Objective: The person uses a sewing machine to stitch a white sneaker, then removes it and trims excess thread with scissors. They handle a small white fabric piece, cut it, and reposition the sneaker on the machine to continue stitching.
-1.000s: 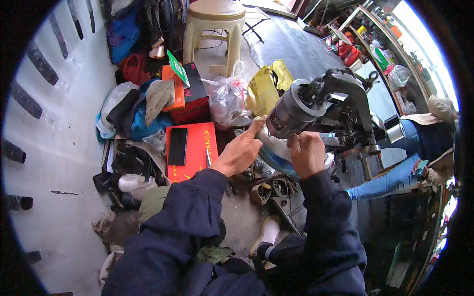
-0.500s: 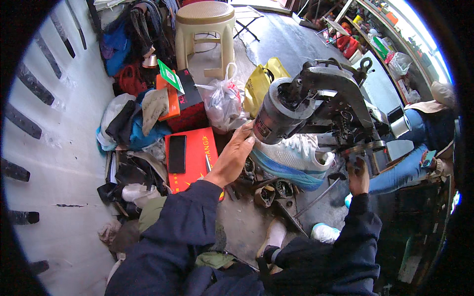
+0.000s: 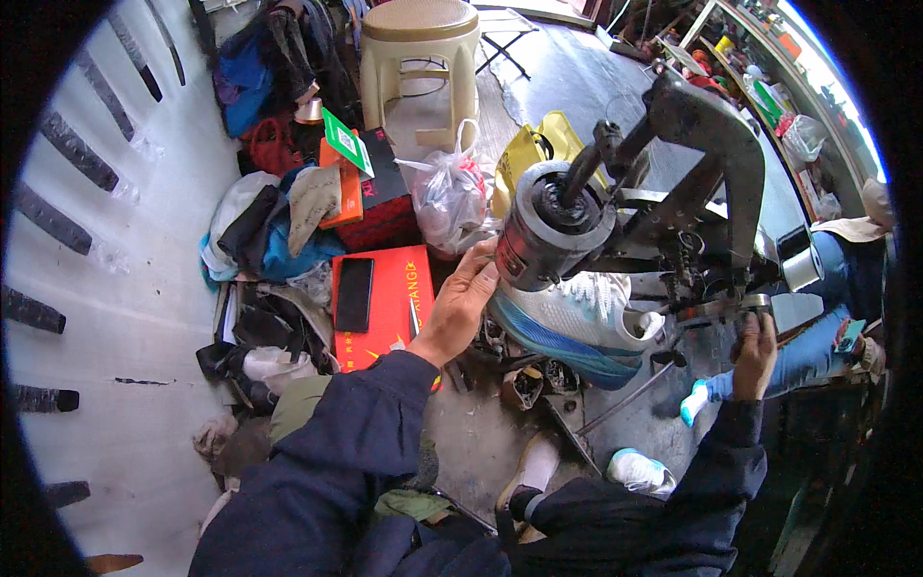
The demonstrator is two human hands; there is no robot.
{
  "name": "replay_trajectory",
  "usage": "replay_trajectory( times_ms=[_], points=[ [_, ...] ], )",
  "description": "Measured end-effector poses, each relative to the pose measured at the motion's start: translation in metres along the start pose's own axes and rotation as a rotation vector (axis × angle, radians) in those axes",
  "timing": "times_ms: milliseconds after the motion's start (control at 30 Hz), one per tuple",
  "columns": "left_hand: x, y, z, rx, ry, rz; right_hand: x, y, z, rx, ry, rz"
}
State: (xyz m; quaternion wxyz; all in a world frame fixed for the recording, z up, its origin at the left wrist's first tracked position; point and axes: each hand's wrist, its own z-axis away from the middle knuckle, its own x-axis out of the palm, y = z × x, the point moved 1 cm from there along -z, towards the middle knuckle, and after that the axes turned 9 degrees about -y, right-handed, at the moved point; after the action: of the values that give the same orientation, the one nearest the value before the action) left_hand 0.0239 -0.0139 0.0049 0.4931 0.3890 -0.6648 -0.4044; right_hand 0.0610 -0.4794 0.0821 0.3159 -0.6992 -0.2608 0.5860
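A black shoe-repair sewing machine (image 3: 716,163) stands in front of me, its arm ending in a thick dark cylinder (image 3: 548,236). Under the cylinder sits a white sneaker (image 3: 591,313) with a blue sole, laces upward, toe toward the left. My left hand (image 3: 461,303) grips the sneaker's toe, thumb and fingers bent close against the cylinder; the fingertips are partly hidden. On the machine's right side, my right hand (image 3: 755,356) is closed at the edge of the hand wheel (image 3: 721,310), which is seen nearly edge-on. A white thread spool (image 3: 800,262) stands beyond that wheel.
At left lies a red box (image 3: 385,341) with a black phone (image 3: 356,295) on it, beside piled cloths and bags. A beige stool (image 3: 423,38), plastic bag (image 3: 450,197) and yellow bag (image 3: 529,159) stand behind. Another person's jeans-clad leg (image 3: 803,351) is at right.
My right hand has swung right and slightly nearer with the wheel's edge. The rod and linkage over the cylinder have shifted. My left hand stays at the toe; the whole view has shifted slightly.
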Motion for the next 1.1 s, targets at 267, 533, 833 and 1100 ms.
replay_trajectory(
  times_ms=[267,533,833,1100],
  points=[
    [0.002,0.01,-0.002,0.031,-0.011,-0.079,0.043,0.145,-0.024,-0.027,-0.223,0.061],
    [-0.004,-0.005,-0.006,0.063,-0.007,-0.047,-0.014,0.023,-0.006,-0.071,-0.139,-0.207],
    [-0.005,-0.003,-0.005,0.065,0.063,-0.121,0.049,0.1,-0.007,0.187,-0.504,0.123],
    [-0.005,-0.005,-0.006,0.064,0.038,-0.05,-0.035,0.047,-0.029,0.112,0.033,-0.011]
  ],
)
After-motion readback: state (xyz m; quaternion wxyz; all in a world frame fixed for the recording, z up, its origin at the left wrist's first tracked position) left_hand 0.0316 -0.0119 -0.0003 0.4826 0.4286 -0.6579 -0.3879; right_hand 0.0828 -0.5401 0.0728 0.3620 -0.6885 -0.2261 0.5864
